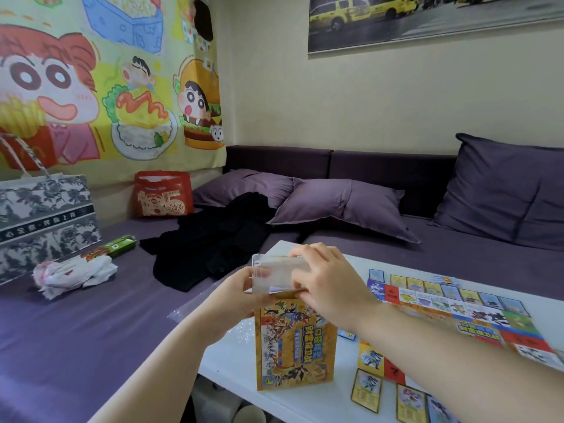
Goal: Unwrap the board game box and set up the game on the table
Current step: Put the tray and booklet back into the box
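On the glossy white tabletop [232,358], the tall yellow cardboard game box [295,343] stands upright at 6 o'clock, while left hand [244,293] and right hand [328,283] each grip the clear, boxy plastic insert [276,274] at its open top, flat printed board [457,309] at 3 o'clock.

Yellow game box [295,343] upright, board [476,312] unfolded

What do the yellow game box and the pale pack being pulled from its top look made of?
Yellow game box: printed cardboard, seemingly glossy, with crisp folded edges, standing upright. Pale pack: probably clear or frosted plastic wrap or case, translucent with soft glare; its contents cannot be made out.
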